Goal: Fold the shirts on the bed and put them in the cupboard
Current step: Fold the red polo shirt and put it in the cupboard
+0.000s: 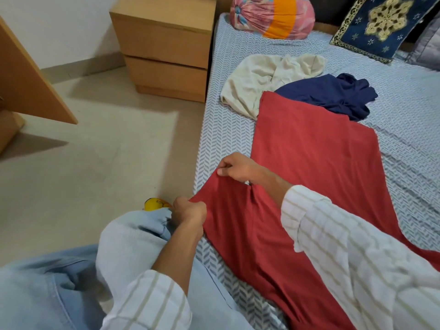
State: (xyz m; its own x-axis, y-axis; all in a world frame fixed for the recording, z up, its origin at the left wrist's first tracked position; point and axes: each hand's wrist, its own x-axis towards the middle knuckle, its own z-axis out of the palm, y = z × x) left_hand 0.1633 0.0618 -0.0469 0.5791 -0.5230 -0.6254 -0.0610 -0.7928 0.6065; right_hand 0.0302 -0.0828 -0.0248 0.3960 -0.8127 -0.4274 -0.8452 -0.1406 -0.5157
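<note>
Head view: both hands pinch the near edge of the red shirt (pixel 314 158).
The left hand (pixel 189 211) and right hand (pixel 238 167) each grasp its edge at the bed (pixel 404 110) side; uneven pulling could skew the fold, or drag it onto the cream shirt (pixel 259 79) and navy shirt (pixel 333 94) beyond.

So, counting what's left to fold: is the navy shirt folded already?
No, the navy shirt lies crumpled on the bed, partly under the red shirt.

Matt red cloth shirt (pixel 309 163), patterned cotton-like bedsheet (pixel 404 110), smooth wooden drawers (pixel 164 44)
</note>
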